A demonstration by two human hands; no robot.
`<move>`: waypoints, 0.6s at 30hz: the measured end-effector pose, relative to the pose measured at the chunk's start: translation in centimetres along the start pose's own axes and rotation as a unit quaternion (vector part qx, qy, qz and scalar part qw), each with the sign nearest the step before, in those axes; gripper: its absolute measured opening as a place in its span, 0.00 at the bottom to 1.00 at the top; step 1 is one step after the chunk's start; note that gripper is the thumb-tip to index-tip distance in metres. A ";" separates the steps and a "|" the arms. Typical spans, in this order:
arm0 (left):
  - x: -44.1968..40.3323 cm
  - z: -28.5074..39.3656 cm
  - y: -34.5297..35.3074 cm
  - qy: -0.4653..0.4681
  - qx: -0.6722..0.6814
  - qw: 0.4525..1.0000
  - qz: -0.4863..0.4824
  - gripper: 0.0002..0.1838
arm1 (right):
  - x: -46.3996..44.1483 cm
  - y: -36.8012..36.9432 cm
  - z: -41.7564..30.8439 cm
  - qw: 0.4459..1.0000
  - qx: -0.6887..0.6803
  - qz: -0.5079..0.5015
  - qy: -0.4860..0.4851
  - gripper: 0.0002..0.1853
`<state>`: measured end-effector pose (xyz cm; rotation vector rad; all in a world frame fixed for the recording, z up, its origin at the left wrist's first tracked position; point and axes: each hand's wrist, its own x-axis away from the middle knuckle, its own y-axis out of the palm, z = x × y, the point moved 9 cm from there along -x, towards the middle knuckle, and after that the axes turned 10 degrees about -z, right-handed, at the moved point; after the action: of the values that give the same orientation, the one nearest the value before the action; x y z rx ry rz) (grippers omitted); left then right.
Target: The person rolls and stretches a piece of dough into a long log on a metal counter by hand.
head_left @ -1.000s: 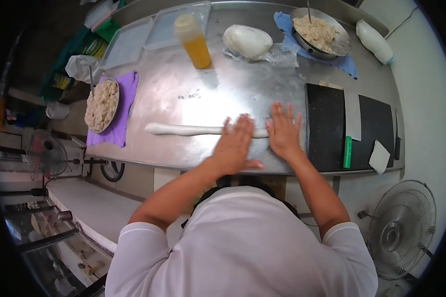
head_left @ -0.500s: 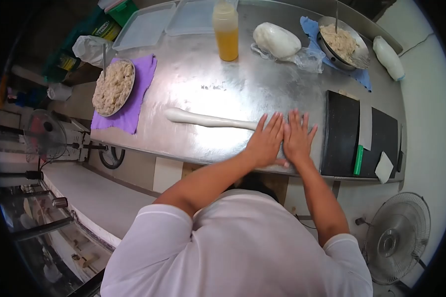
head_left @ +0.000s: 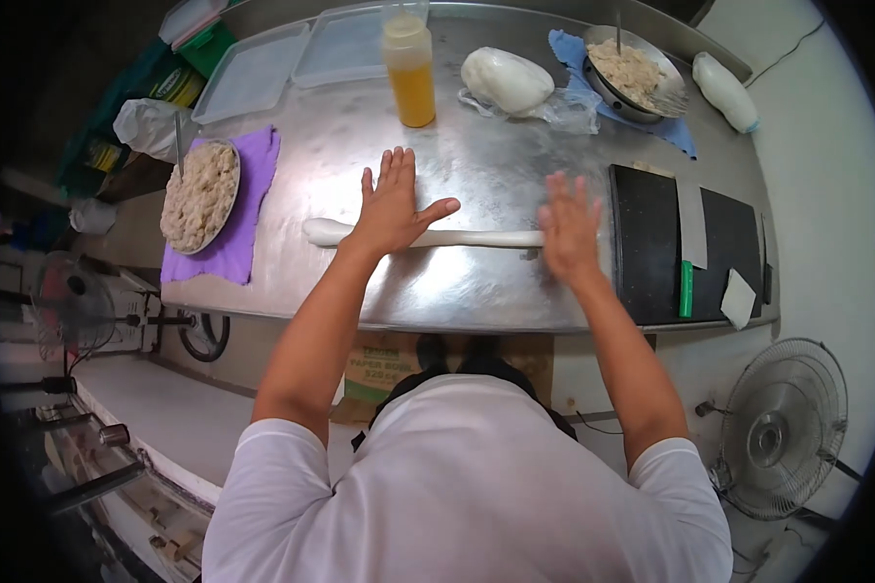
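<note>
A long white rope of dough (head_left: 476,238) lies crosswise on the steel table (head_left: 437,291), thicker at its left end. My left hand (head_left: 391,214) is over the rope near that thick end, its fingers stretched out and the thumb spread to the right. At the rope's right end is my right hand (head_left: 571,228), palm down with fingers extended and slightly blurred. Part of the dough is hidden under each hand. Neither hand grips anything.
A heaped bowl of pale filling (head_left: 202,194) stands on a purple cloth (head_left: 260,175). Behind are an oil bottle (head_left: 410,83), a bagged dough lump (head_left: 507,80) and another filling bowl (head_left: 632,78). To the right lie a black board (head_left: 642,233) and a green-handled blade (head_left: 686,289).
My left hand has moved left along the dough, away from my right hand. Both hands were side by side at the rope's right end. The camera view has shifted slightly.
</note>
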<state>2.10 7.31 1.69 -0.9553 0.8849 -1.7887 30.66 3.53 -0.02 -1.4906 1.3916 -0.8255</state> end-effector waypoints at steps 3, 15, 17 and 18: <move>0.9 0.5 1.0 0.005 -0.028 1.000 0.003 0.68 | 0.1 3.3 -5.0 0.988 0.090 -0.113 -0.059 0.33; 4.8 10.2 12.0 0.185 -0.147 0.971 -0.022 0.72 | 2.9 5.7 -4.5 0.991 0.067 -0.119 -0.016 0.34; 3.8 10.4 11.5 0.181 -0.142 0.973 -0.014 0.72 | 1.8 5.6 -4.1 0.990 0.071 -0.121 -0.018 0.34; 2.0 10.7 10.8 0.183 -0.141 0.973 -0.014 0.72 | -0.6 5.5 -3.8 0.990 0.072 -0.121 -0.017 0.34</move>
<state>14.94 -0.06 -2.33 -0.8255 1.3929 -1.9306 24.97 3.74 -3.66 -1.5708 1.1153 -1.0239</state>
